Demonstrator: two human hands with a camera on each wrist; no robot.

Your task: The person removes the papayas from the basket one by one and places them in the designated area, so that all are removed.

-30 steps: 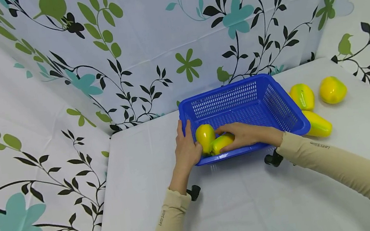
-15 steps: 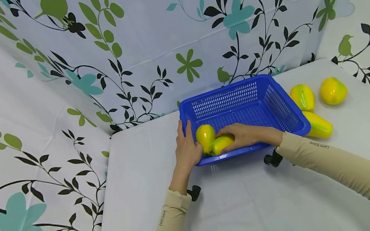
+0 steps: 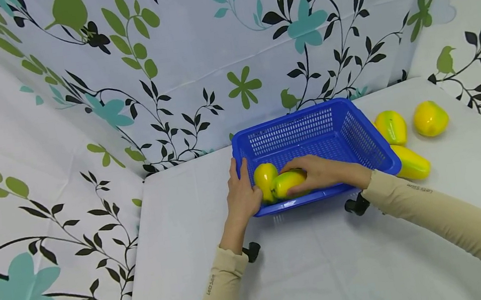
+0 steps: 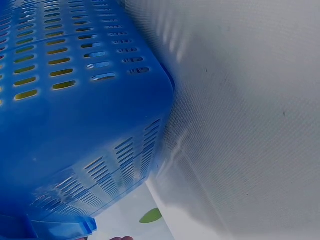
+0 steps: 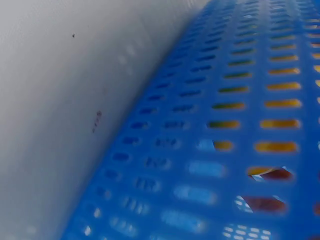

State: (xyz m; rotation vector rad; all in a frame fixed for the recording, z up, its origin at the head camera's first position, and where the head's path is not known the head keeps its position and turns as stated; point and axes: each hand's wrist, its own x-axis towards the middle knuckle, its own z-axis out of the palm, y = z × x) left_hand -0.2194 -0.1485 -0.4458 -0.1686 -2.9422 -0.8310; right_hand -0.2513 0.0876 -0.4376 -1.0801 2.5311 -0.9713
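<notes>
A blue plastic basket (image 3: 313, 146) with slotted walls stands on the white table. Inside its left front corner, one yellow-green papaya (image 3: 265, 179) leans beside a second papaya (image 3: 288, 184). My left hand (image 3: 243, 196) grips the basket's left side, fingers along the rim and thumb toward the fruit. Reaching over the front rim, my right hand (image 3: 316, 171) holds the second papaya, thumb in front and fingers over the top. Both wrist views show mostly the basket's outer wall (image 4: 85, 120), and yellow shows through the slots (image 5: 277, 123).
To the right of the basket lie two rounded yellow-green fruits, one nearer (image 3: 391, 128) and one farther right (image 3: 431, 119). A longer papaya (image 3: 412, 162) lies close by the basket's right wall. Patterned fabric (image 3: 193, 65) rises behind the table.
My right hand has shifted slightly right with the second papaya, which now shows more of its length. My left hand and the basket have stayed in place.
</notes>
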